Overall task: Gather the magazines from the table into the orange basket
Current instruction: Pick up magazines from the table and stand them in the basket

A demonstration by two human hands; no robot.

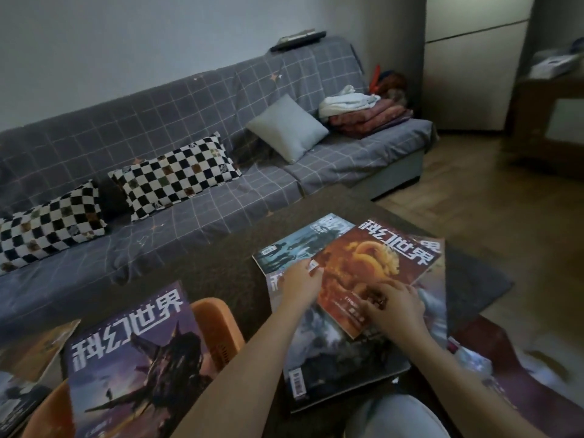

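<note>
Nearest the camera, a purple-covered magazine (132,358) lies across the top of the orange basket (218,324), whose rim shows at its right and lower left. More magazines (28,368) lie at the far left edge, partly cut off.

Both forearms reach forward over a dark table (221,257) to a loose pile of magazines. The left hand (300,282) lies with fingers stretched out and slightly spread, the tips at the left edge of an orange-red magazine (373,267) with a golden dragon on its cover; whether it grips the edge or only touches it cannot be told. The right hand (395,306) rests palm down on the lower part of the same cover, fingers curled and loosely spread, pressing rather than closed round anything. Under this magazine lie a grey, cloudy-covered magazine (335,352) with a barcode near its lower corner, a teal one (294,245) fanned out behind it, and a further cover (433,298) showing at the right.

Beyond the table stands a grey checked sofa (221,197) carrying two black-and-white chequered cushions (173,175), a plain grey cushion (286,128) and folded blankets (369,115) at the far end.
</note>
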